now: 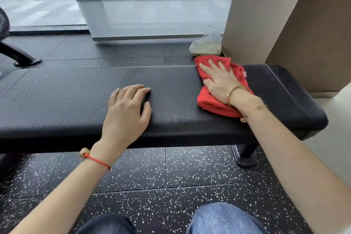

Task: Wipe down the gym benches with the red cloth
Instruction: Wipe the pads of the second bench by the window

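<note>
Right hand (221, 80) flat on the red cloth (214, 89), fingers straight and spread, palm pressing the folded fabric into the bench (76, 99) near its right-hand end; left hand (127, 108) well off to the left of it, fingers loosely bent with the tips touching the pad, gripping nothing. Beyond my right fingertips, past the far edge of the bench, a crumpled clear plastic bag (208, 43) sits on the floor (152, 173) against the tan wall panel (266, 15); that panel rises just behind and right of the cloth, so room is tight there. To the right of my right hand the pad runs on a little, stitched along a seam, then rounds off at the end; one black leg (246, 155) stands below it. Bench top is black, pebbled like leather, softly padded, long and straight; cloth is soft, creased, bright red, lying across almost the whole depth of the pad. Left of my left hand the pad stretches on open; far off that way, a dark machine foot (20, 57) rests on the floor. Floor tiles are black rubber flecked with white; my knees in blue jeans (224, 218) sit below my wrists.
</note>
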Action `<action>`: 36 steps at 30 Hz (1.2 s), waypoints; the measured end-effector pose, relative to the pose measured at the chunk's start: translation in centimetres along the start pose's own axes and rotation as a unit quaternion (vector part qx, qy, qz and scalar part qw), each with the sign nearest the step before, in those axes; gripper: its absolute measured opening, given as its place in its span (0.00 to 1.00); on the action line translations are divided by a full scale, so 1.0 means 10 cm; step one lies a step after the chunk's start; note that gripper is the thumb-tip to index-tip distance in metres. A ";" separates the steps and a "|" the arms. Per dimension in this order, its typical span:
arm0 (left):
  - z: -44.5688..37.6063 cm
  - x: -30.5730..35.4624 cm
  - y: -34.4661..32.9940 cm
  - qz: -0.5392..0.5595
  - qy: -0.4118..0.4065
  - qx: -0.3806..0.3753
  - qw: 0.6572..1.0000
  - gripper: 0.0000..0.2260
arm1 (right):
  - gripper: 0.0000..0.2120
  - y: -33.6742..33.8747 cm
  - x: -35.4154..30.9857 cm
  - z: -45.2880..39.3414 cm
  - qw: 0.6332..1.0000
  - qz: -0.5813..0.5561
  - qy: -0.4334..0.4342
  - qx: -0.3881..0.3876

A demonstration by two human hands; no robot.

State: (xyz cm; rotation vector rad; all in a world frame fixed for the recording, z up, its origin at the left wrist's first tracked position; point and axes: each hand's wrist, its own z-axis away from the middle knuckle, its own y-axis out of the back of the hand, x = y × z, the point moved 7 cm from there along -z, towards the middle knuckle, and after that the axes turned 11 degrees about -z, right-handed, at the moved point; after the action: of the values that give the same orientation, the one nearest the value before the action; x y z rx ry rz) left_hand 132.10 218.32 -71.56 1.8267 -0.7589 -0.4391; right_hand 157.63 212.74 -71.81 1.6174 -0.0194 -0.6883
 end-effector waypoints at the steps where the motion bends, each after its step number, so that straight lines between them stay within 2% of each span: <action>1: 0.00 0.00 0.00 0.001 0.000 0.001 1.000 0.20 | 0.27 -0.05 -0.12 -0.04 1.000 0.002 0.012 -0.004; 6: 0.00 0.00 0.01 0.006 0.001 -0.003 1.000 0.20 | 0.27 -0.29 -0.61 0.21 0.995 0.003 0.102 -0.015; 11: -0.01 -0.02 0.01 0.005 -0.003 -0.005 1.000 0.20 | 0.27 -0.23 -0.52 0.67 0.990 -0.008 0.142 -0.011; 14: 0.00 -0.03 0.00 0.006 -0.004 -0.005 1.000 0.19 | 0.27 -0.09 -0.20 0.78 0.994 -0.014 0.112 0.003; 20: -0.01 -0.02 -0.02 -0.005 0.001 0.000 1.000 0.16 | 0.26 0.20 0.43 0.44 0.998 -0.013 -0.040 0.037; 24: 0.00 0.00 0.00 -0.003 0.001 0.000 1.000 0.15 | 0.26 0.09 0.23 0.35 0.999 -0.009 -0.021 0.022; 28: 0.01 0.00 0.02 0.005 -0.002 -0.003 1.000 0.18 | 0.27 0.01 0.10 0.66 0.999 -0.011 0.041 0.030; 30: 0.00 0.00 0.02 0.005 -0.003 -0.006 1.000 0.20 | 0.27 0.04 0.19 0.81 0.998 -0.022 0.046 0.038; 33: 0.00 0.00 0.02 0.005 -0.004 -0.007 1.000 0.20 | 0.26 0.16 0.48 0.91 0.998 -0.020 0.008 0.059; 36: 0.01 0.00 0.02 0.002 -0.006 -0.008 1.000 0.21 | 0.26 0.35 0.93 0.81 0.994 0.006 -0.079 0.079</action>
State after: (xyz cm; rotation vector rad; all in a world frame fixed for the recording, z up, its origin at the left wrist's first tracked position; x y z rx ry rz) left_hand 132.02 218.23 -71.43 1.8082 -0.7659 -0.4523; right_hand 162.97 201.08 -72.53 1.7080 -0.2039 -0.8211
